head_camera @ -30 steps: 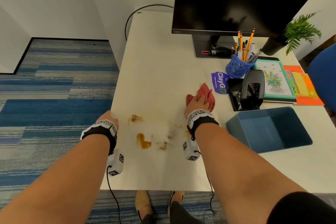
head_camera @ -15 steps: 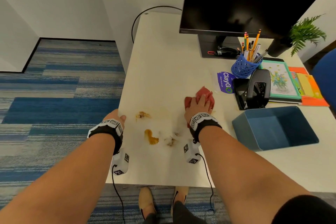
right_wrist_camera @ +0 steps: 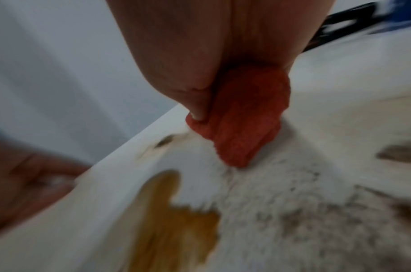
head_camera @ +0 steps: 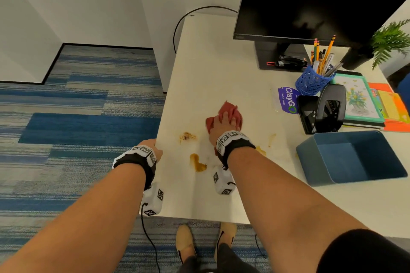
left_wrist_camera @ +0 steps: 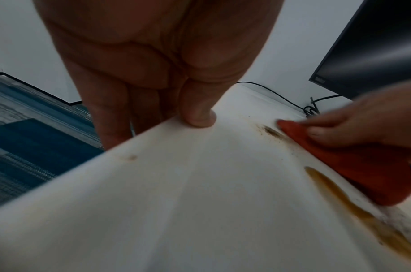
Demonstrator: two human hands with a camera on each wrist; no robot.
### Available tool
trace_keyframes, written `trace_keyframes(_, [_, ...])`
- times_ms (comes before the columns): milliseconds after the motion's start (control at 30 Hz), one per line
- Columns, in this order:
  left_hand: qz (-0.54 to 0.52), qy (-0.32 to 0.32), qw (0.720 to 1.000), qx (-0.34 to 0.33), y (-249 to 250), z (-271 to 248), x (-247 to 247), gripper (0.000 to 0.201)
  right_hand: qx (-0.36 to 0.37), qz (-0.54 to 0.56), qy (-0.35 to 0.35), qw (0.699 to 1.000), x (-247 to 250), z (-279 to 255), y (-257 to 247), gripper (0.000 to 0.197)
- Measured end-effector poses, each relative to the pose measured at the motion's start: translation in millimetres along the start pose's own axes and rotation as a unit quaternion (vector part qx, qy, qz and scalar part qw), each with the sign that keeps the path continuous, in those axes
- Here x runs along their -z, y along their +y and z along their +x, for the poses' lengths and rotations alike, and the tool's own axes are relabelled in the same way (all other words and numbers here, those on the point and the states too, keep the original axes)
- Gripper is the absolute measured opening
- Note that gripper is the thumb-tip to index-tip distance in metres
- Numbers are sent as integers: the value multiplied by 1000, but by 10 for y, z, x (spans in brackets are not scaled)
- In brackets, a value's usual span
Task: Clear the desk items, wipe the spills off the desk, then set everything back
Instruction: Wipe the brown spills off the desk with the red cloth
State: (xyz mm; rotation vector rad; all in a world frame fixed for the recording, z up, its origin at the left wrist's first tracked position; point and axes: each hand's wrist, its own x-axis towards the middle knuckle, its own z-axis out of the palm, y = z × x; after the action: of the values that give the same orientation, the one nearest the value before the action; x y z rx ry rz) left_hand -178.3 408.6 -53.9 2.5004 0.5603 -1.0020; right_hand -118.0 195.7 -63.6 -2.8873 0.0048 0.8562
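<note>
While pressing a bunched red cloth (head_camera: 228, 114) onto the white desk (head_camera: 221, 68), right hand (head_camera: 223, 125) lies flat over it, thumb tucked against the fabric's edge. Grips the desk's left edge with the left hand (head_camera: 153, 149): thumb on top, fingers curled underneath. Just near side of the cloth: an orange-brown puddle (head_camera: 197, 163), a darker crumbly smear (head_camera: 187, 136), a thin streak (head_camera: 271, 139) to the right. Crowded along the right side: open blue bin (head_camera: 350, 159), black hole punch (head_camera: 321, 109), blue mesh pencil cup (head_camera: 314, 80), purple sticker (head_camera: 287, 99), stacked books (head_camera: 363, 99), monitor (head_camera: 321, 0) and potted plant (head_camera: 388, 44) behind.

From the left wrist, thumb (left_wrist_camera: 197, 112) planted on the tabletop, fingers (left_wrist_camera: 111, 114) wrapped below, the cloth (left_wrist_camera: 353, 165) just beside the puddle (left_wrist_camera: 353, 208). From the right wrist, blurred, whitish grainy residure (right_wrist_camera: 292, 208) spread beside the puddle (right_wrist_camera: 174, 219), unseen from above.
</note>
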Motion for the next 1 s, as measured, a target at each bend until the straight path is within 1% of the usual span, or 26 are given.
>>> trace_keyframes(33, [-1, 3, 1000, -2, -6, 5, -14, 38, 24, -9, 0, 1000, -15, -10, -115, 67])
trace_keyframes(67, [-3, 8, 1000, -6, -26, 13, -26, 40, 71, -26, -1, 997, -65, -29, -252, 67])
trace_keyframes(133, [-8, 18, 1000, -16, -44, 25, -58, 41, 180, -75, -7, 981, -211, -125, -480, 68])
trace_keyframes(167, [-12, 21, 999, -22, -56, 29, -71, 41, 222, -99, -16, 970, -286, -196, -557, 68])
trace_keyframes(200, [-18, 25, 999, -28, -69, 39, -81, 41, 249, -117, -32, 961, -341, -250, -592, 67])
trace_keyframes(267, [-28, 31, 999, -34, -77, 45, -89, 43, 270, -122, -60, 953, -342, -269, -527, 64])
trace_keyframes(333, [-30, 36, 998, -31, -78, 34, -92, 43, 250, -104, -58, 961, -267, -209, -393, 65])
trace_keyframes(433, [-23, 44, 998, -32, -74, 27, -123, 40, 151, -87, -32, 984, -145, -75, -282, 72])
trace_keyframes(500, [-18, 47, 998, -39, -79, 29, -131, 38, 118, -85, -36, 989, -136, -60, -372, 74])
trace_keyframes(533, [-18, 47, 998, -41, -77, 27, -131, 38, 125, -87, -30, 988, -152, -97, -439, 74])
trace_keyframes(600, [-24, 44, 998, -42, -67, 24, -111, 37, 189, -109, -25, 976, -243, -204, -560, 74])
trace_keyframes(667, [-35, 40, 998, -46, -70, 25, -95, 36, 250, -129, -62, 958, -347, -304, -588, 74])
trace_keyframes(733, [-36, 35, 997, -50, -73, 31, -85, 36, 268, -132, -79, 951, -362, -310, -529, 71])
trace_keyframes(800, [-35, 31, 998, -49, -78, 25, -85, 37, 241, -109, -67, 962, -305, -233, -451, 72])
trace_keyframes(900, [-31, 33, 998, -43, -81, 29, -103, 38, 160, -81, -44, 983, -199, -85, -414, 78])
trace_keyframes(933, [-32, 33, 998, -41, -84, 33, -111, 38, 152, -82, -41, 984, -186, -67, -435, 78])
trace_keyframes(1000, [-36, 33, 998, -39, -82, 36, -112, 38, 178, -100, -43, 978, -209, -99, -495, 77])
